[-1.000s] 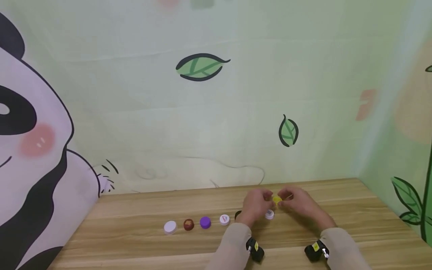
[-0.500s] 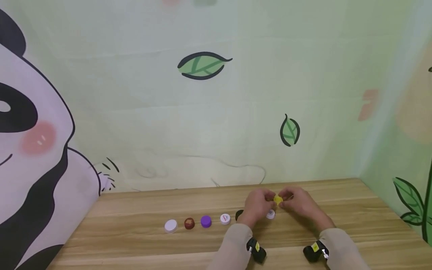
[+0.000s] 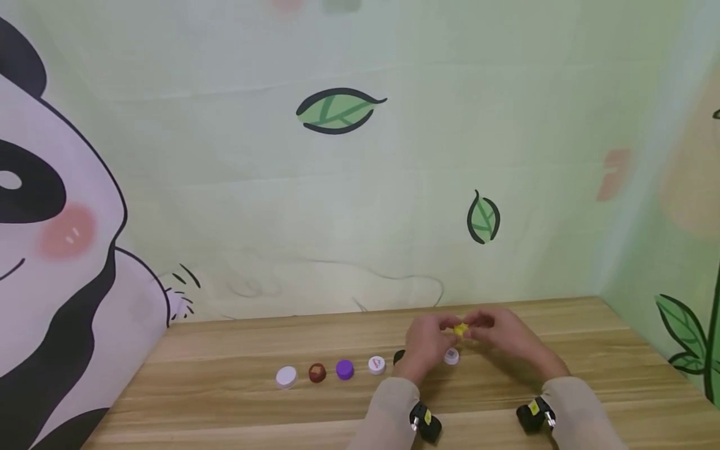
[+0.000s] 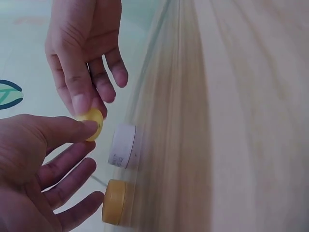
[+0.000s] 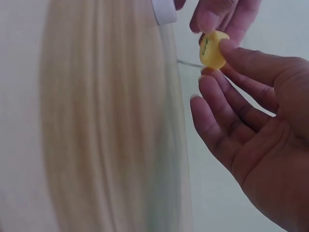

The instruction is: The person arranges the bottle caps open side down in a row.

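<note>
Both hands pinch one small yellow bottle cap between thumb and fingertips, close over the back right part of the table. My left hand grips its left side and my right hand its right side. Dark marks show on the face of the cap in the right wrist view. Just below the hands stands a white cap. Beside it, in the left wrist view, an orange cap sits near the left hand's lower fingers; the left hand hides it in the head view.
The row runs on leftward along the wooden table: a black cap half hidden by the left wrist, a white cap with a red mark, a purple cap, a brown cap and a larger white cap. A printed cloth hangs behind.
The yellow cap has turned a little between the fingertips and risen slightly. My right hand and wrist have shifted a bit; the left hand stays nearly in place. The row of caps is unchanged.
</note>
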`<act>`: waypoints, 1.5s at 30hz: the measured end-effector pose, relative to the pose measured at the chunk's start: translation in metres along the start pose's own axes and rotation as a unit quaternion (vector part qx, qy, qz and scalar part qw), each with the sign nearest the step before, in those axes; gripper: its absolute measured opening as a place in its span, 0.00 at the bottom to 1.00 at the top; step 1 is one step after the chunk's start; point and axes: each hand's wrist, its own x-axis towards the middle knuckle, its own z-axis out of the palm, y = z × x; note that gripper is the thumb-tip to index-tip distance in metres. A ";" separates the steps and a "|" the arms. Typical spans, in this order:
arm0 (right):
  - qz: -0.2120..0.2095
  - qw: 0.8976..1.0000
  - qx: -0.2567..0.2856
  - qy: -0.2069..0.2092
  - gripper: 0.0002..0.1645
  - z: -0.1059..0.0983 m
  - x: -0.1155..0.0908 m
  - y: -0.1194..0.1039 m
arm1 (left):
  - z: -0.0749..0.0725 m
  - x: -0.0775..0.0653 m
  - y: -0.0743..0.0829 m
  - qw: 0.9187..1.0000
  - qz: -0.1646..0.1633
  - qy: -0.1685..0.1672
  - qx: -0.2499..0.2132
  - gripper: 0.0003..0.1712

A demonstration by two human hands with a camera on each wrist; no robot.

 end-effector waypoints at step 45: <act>-0.082 0.994 0.050 -0.058 0.17 -0.011 -0.005 -0.007 | -0.022 -0.009 0.002 0.997 0.073 -0.027 0.004 0.13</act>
